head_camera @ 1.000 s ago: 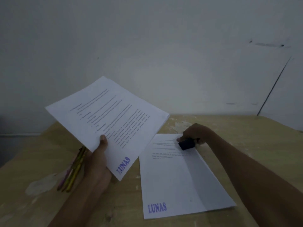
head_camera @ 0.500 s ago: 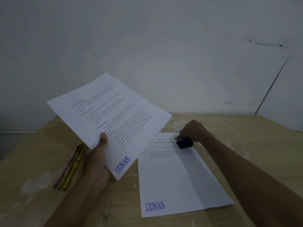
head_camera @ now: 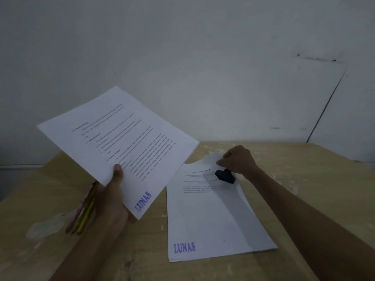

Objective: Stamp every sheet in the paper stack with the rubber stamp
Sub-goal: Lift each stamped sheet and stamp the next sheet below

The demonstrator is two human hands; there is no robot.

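My left hand [head_camera: 110,196] holds a bundle of printed sheets [head_camera: 119,142] up above the table's left half, thumb on top; its top sheet bears a blue LUNAS stamp mark near the lower corner. A paper stack [head_camera: 215,218] lies flat on the table, also marked LUNAS at its near left corner. At the stack's far edge my right hand [head_camera: 238,160] holds the black rubber stamp [head_camera: 225,176] while its fingertips pinch and lift the far corner of the top sheet.
Several coloured pencils [head_camera: 82,214] lie on the wooden table [head_camera: 304,189] under my left wrist. A white wall stands close behind the table. Pale paint blotches mark the tabletop at the left.
My right hand, which rested with the stamp on the top sheet, has pinched the sheet's far corner and raised it. The held bundle stays about where it was.
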